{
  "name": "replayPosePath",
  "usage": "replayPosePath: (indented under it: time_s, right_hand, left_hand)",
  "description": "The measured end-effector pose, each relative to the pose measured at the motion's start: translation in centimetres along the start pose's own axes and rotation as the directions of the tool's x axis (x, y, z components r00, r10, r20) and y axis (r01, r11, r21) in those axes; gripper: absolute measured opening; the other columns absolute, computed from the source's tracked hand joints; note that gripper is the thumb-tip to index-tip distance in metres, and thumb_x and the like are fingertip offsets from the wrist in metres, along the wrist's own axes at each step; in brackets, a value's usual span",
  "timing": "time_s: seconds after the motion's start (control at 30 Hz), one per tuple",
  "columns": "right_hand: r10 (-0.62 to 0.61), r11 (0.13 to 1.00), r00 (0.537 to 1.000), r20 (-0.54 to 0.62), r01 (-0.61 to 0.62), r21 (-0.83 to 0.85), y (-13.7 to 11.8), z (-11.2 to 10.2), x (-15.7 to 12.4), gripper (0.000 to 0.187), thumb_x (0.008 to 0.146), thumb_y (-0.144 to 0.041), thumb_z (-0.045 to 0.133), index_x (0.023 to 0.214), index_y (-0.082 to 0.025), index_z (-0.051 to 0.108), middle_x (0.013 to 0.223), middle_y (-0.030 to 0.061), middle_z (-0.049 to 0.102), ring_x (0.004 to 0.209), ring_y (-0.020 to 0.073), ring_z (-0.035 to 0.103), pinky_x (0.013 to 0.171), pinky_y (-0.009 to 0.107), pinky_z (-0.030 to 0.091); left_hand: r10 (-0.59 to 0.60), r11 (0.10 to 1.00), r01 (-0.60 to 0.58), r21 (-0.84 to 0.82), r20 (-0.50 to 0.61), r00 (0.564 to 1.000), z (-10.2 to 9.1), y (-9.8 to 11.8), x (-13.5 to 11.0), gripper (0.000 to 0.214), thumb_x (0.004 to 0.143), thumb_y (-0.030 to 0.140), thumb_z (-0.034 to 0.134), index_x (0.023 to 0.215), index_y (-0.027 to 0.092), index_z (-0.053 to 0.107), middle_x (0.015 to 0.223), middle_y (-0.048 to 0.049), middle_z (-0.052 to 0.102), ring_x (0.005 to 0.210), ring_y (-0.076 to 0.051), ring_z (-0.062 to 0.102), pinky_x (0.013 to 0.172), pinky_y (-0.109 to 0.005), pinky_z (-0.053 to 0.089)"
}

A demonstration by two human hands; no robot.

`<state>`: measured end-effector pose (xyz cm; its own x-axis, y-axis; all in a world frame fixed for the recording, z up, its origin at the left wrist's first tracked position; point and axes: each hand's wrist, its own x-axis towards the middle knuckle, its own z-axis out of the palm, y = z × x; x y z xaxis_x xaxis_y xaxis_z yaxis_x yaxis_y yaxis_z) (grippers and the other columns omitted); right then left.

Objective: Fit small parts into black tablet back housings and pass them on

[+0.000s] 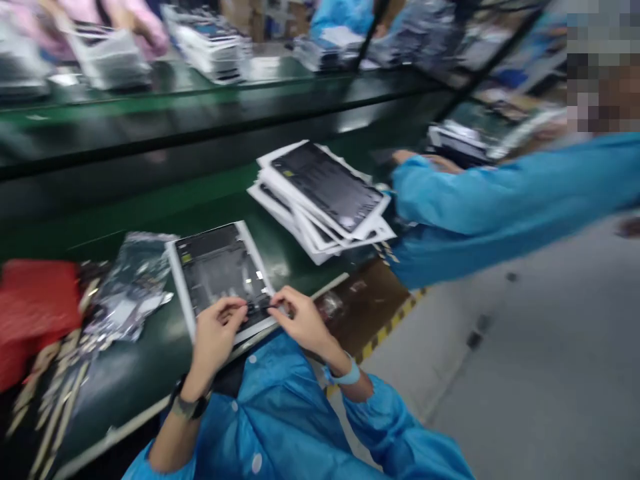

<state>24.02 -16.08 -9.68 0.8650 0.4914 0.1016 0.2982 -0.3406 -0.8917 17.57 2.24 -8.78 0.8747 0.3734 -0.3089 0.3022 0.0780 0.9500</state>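
Observation:
A black rectangular panel (pixel 215 267) with a yellow label lies on a white sheet or frame at the near edge of the green bench. My left hand (pixel 217 330) is over its lower edge, thumb and fingertips pinched together. Close by at the lower right corner, my right hand (pixel 303 323) is pinched too. Something small and dark shows between the two sets of fingertips, too blurred to name. Behind and to the right lies an untidy stack of similar black panels (pixel 325 187) with white borders.
Left of the panel lie clear plastic bags (pixel 133 287) of small parts, a red bag (pixel 37 313) and pale strips (pixel 55 400). A co-worker's blue sleeve (pixel 480 193) reaches in from the right. Across the bench stand more stacks (pixel 210 47), with people behind them.

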Motion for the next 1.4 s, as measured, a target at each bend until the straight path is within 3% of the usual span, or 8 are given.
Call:
replayPosePath:
  time_s: [0.13,0.27,0.57,0.73,0.97,1.2,1.33,1.4]
  right_hand:
    - [-0.049,0.998,0.997,0.052,0.047,0.035,-0.3,-0.4,-0.6,0.008,0.089,-0.03,0.067,0.088,-0.022,0.066,0.082,0.0041,0.067,0.068,0.0201,0.06,0.061,0.03,0.046]
    - [-0.08,0.995,0.97,0.228,0.063,0.078,-1.2,0.7,0.5,0.015,0.089,-0.037,0.069,0.085,-0.024,0.063,0.096,0.0065,0.074,0.093,0.0246,0.069,0.083,0.033,0.052]
    - [-0.028,0.995,0.841,0.541,-0.029,0.096,-5.4,8.5,2.0,0.036,0.08,-0.057,0.072,0.087,-0.022,0.067,0.082,0.0077,0.073,0.075,0.0244,0.072,0.067,0.03,0.058]
    - [-0.06,0.997,0.766,0.639,0.079,-0.001,-6.6,11.2,2.9,0.039,0.08,-0.059,0.069,0.091,-0.021,0.068,0.086,0.0098,0.074,0.074,0.0257,0.071,0.068,0.035,0.06]
    - [-0.03,0.961,0.678,0.735,0.221,-0.165,-7.6,12.0,4.7,0.046,0.08,-0.059,0.067,0.104,-0.02,0.071,0.097,0.0128,0.077,0.083,0.03,0.072,0.073,0.04,0.059]
    - [-0.13,0.926,0.758,0.639,0.324,-0.196,-11.5,12.6,5.3,0.037,0.088,-0.056,0.062,0.1,-0.022,0.072,0.082,0.0086,0.073,0.065,0.0242,0.064,0.059,0.035,0.054]
    - [-0.252,0.895,0.708,0.66,0.43,-0.119,-14.9,13.0,5.8,0.027,0.089,-0.046,0.064,0.1,-0.023,0.072,0.092,0.0086,0.074,0.075,0.0245,0.066,0.07,0.036,0.054]
    - [-0.255,0.897,0.723,0.642,0.425,-0.122,-15.7,12.8,6.4,0.023,0.091,-0.041,0.063,0.101,-0.023,0.073,0.096,0.0088,0.075,0.083,0.0255,0.068,0.077,0.037,0.053]
  left_hand:
    - [0.068,0.997,-0.069,-0.042,-0.033,0.997,0.1,0.5,-2.1,0.009,0.075,0.027,0.07,0.076,0.019,0.071,0.069,-0.0038,0.071,0.065,-0.017,0.066,0.065,-0.028,0.052]
    - [0.071,0.99,-0.086,-0.114,-0.135,0.988,-1.9,0.0,-3.8,0.004,0.077,0.019,0.069,0.077,0.016,0.07,0.072,-0.0023,0.069,0.066,-0.013,0.06,0.064,-0.023,0.048]
    - [0.005,0.863,-0.213,-0.459,-0.413,0.911,-8.1,-3.0,-8.2,0.02,0.078,0.028,0.074,0.083,0.015,0.06,0.065,0.001,0.061,0.058,-0.012,0.061,0.055,-0.021,0.045]
    - [0.003,0.811,-0.251,-0.528,-0.426,0.905,-9.9,-4.3,-8.6,0.03,0.077,0.038,0.076,0.084,0.015,0.058,0.064,0.0001,0.062,0.057,-0.013,0.062,0.051,-0.022,0.045]
    - [-0.033,0.805,-0.204,-0.558,-0.384,0.923,-11.2,-5.7,-8.1,0.024,0.079,0.033,0.075,0.083,0.016,0.058,0.064,0.0005,0.061,0.056,-0.012,0.061,0.052,-0.022,0.046]
    - [-0.023,0.8,-0.212,-0.561,-0.383,0.924,-11.1,-6.1,-8.0,0.017,0.08,0.027,0.073,0.081,0.016,0.059,0.065,0.0018,0.06,0.057,-0.011,0.061,0.052,-0.021,0.046]
    - [-0.013,0.764,-0.262,-0.59,-0.419,0.908,-11.0,-6.4,-8.0,0.023,0.078,0.033,0.075,0.082,0.016,0.06,0.062,0.002,0.061,0.056,-0.012,0.062,0.051,-0.021,0.046]
    - [-0.011,0.738,-0.288,-0.61,-0.438,0.899,-11.1,-6.4,-8.0,0.03,0.076,0.039,0.078,0.083,0.016,0.06,0.061,0.0013,0.062,0.054,-0.012,0.061,0.051,-0.022,0.046]
